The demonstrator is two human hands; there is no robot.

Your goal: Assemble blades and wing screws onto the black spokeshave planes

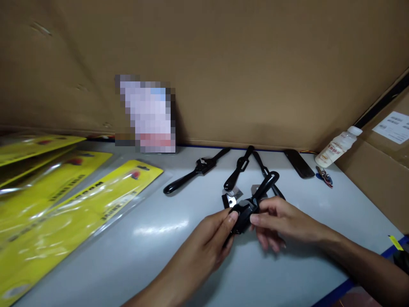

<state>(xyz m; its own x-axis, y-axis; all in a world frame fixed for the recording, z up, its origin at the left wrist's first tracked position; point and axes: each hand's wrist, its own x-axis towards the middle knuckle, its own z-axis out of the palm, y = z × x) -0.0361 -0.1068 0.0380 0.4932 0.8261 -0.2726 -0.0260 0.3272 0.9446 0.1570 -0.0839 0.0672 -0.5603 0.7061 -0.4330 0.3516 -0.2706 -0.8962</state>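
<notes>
Black and glossy, the tool [245, 214] gripped in my left hand [214, 234] is above the grey counter [128, 266], while my right hand [281, 218] curls loosely against its side, though whether it grips too I cannot tell.

- A lone camera worn on the person's head looks forward and down across a pale surface [128, 256] toward an upright brown cardboard panel [239, 76] that fills the top of the frame.
- Seen close, from above the forearms [358, 260], the left hand [217, 236] and right hand [281, 221] sit below and right of center.
- The wide view puts the surface's far edge near mid-height, with yellow packages [79, 209] cropped at left and a cardboard box [380, 179] cut off at right.
</notes>
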